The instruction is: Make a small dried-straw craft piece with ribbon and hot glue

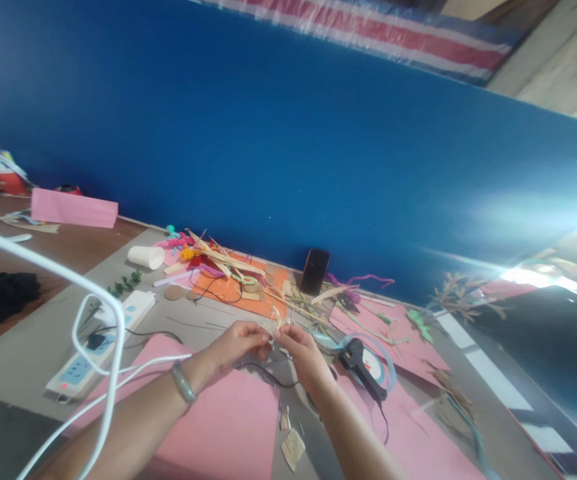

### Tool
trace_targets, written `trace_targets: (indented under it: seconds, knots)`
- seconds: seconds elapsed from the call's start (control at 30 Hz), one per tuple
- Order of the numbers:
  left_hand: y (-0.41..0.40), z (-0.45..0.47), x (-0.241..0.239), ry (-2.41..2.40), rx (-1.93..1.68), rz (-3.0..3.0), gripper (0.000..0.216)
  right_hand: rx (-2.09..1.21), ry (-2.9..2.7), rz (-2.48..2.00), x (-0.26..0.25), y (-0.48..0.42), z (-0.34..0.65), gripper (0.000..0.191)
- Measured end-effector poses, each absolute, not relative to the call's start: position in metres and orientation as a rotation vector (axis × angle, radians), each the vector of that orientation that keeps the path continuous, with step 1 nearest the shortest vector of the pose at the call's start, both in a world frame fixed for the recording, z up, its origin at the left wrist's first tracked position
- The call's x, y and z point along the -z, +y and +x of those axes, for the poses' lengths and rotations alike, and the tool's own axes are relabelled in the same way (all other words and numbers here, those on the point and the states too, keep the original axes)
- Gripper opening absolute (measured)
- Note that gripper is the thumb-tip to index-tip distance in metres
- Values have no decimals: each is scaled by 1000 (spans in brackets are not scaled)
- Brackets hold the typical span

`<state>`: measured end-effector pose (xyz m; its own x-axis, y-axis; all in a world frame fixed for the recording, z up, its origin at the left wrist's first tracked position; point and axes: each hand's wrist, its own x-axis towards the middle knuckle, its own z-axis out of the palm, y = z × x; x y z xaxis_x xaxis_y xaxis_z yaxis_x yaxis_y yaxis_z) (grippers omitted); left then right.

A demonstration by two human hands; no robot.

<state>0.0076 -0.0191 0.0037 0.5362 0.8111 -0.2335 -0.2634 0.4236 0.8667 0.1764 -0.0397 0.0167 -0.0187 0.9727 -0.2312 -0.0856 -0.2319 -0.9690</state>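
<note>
Over the middle of the worktable, my left hand (242, 343) and my right hand (304, 353) are brought close together, fingertips almost meeting. A thin pale strip (277, 319) curls up between them, pinched by my right thumb and fingers. The fingers of my left hand are closed beside it; what they hold is too small to make out. Just right of my right hand lies a black glue gun (363, 370) on a roll of light-blue ribbon (392, 367). A pink paper sheet (218, 427) lies beneath my forearms.
Behind my hands, thin wooden strips (233, 257) pile on orange paper (218, 293). A phone (315, 271) leans against the blue partition (268, 147). To the left are a power strip (101, 347), a paper cup (146, 257) and a white cable (113, 353) crossing close to the camera.
</note>
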Motion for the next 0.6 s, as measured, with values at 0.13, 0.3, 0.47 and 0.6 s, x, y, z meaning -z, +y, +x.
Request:
trace_targets:
  seconds: [0.13, 0.3, 0.47, 0.6]
  knots:
    - [-19, 6, 0, 676, -730, 857, 23, -1441, -1053, -1313, -14, -41, 172, 35]
    - [-19, 6, 0, 695, -700, 862, 25, -1440, -1074, -1299, -17, -44, 165, 35]
    - [-16, 5, -2, 751, -760, 900, 27, -1237, -1288, -1395, -32, -45, 186, 32]
    - [-11, 4, -4, 799, -929, 945, 26, -796, -1436, -1564, -40, -51, 228, 36]
